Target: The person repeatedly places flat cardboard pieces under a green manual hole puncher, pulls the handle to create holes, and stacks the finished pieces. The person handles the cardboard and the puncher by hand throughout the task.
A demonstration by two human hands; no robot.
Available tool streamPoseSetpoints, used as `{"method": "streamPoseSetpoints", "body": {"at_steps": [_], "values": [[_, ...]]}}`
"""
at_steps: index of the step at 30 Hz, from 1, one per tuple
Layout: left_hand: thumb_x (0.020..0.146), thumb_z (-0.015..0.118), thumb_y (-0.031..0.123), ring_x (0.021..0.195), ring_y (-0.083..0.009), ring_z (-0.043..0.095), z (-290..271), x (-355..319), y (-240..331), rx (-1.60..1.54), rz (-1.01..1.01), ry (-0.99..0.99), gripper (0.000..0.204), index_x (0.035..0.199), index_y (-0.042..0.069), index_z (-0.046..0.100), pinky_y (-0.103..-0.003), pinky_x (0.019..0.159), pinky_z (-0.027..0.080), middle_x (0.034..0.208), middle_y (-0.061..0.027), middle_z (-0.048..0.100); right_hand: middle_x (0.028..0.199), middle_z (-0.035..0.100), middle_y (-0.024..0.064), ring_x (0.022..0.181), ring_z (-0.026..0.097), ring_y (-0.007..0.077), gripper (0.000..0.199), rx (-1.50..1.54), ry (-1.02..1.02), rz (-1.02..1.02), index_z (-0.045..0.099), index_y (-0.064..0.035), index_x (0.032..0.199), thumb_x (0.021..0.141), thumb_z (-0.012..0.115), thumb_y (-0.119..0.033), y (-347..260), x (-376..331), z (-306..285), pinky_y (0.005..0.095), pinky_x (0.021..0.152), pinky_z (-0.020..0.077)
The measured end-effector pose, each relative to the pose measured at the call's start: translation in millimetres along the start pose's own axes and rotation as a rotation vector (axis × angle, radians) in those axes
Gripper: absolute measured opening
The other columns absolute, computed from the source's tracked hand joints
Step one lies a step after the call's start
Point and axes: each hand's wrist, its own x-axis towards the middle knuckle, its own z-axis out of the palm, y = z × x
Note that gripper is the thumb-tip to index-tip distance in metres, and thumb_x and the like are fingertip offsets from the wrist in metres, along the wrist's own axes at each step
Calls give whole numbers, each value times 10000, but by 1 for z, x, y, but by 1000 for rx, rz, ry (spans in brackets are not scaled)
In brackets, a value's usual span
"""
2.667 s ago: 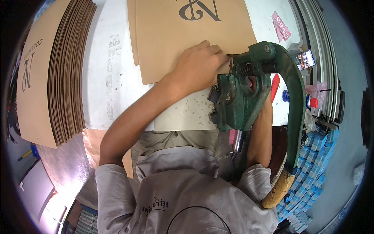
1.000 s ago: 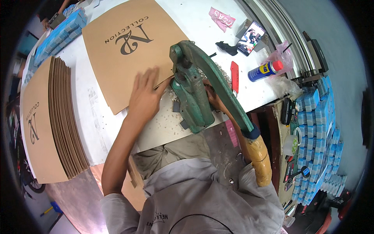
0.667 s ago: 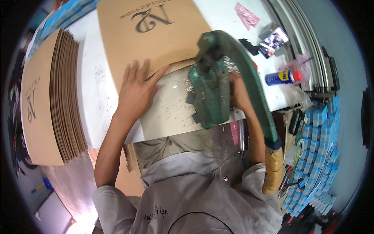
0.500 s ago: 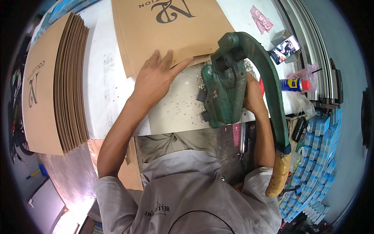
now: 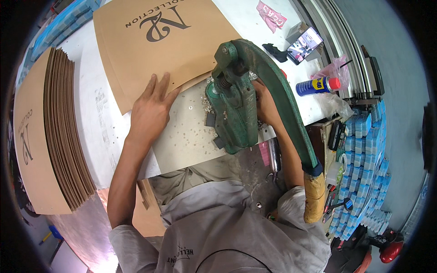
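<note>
A brown kraft paper bag [image 5: 195,43] with a dark printed logo lies flat at the far side of the table, its near edge slightly raised beside the press. My left hand [image 5: 152,109] rests at that edge, fingers stretched out over the paper. To the right stands a green hand-lever eyelet press [image 5: 239,109], its long arm curving down to a tape-wrapped handle [image 5: 314,198]. My right hand [image 5: 265,102] is behind the press body; its fingers are hidden there. Small metal rings [image 5: 207,103] lie scattered around the press base and across the pale board.
A tall stack of brown bags [image 5: 63,132] stands at the left. Toward the right are a blue spray can [image 5: 316,85] with a red cap, a phone [image 5: 306,45] on a stand, a pink wrapper [image 5: 271,16] and a black cloth-like thing [image 5: 276,52]. Blue-wrapped bundles [image 5: 359,168] are piled beyond.
The whole view has shifted, so the table things appear farther left. My left hand stays at the bag's near edge, and my right hand remains behind the press.
</note>
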Motion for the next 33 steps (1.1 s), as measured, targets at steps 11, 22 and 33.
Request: {"method": "streamPoseSetpoints", "body": {"at_steps": [11, 22, 33], "values": [[795, 571, -87, 1467, -379, 430, -18, -6, 9, 14, -85, 6, 727, 1435, 253, 620, -522, 1210, 364, 1643, -114, 391, 986, 710, 19, 946, 607, 92, 181, 280, 167, 86, 734, -7, 1083, 910, 751, -59, -9, -7, 10, 300, 834, 497], [717, 646, -74, 1380, -327, 541, 7, 10, 4, -120, -67, 192, 562, 1241, 109, 739, -444, 1177, 440, 1494, -124, 571, 1133, 708, 80, 1025, 678, 171, 397, 579, -244, 110, 651, 0, 1263, 881, 742, -62, -47, 42, 5, 348, 905, 571], [745, 663, -62, 1287, -314, 608, 17, 35, 43, -347, -74, 255, 543, 1252, 124, 723, -419, 1061, 529, 1384, -96, 643, 1164, 710, 136, 1041, 700, 227, 366, 1214, 86, 730, 616, 7, 1273, 1084, 513, -289, -40, 38, 6, 392, 918, 589]]}}
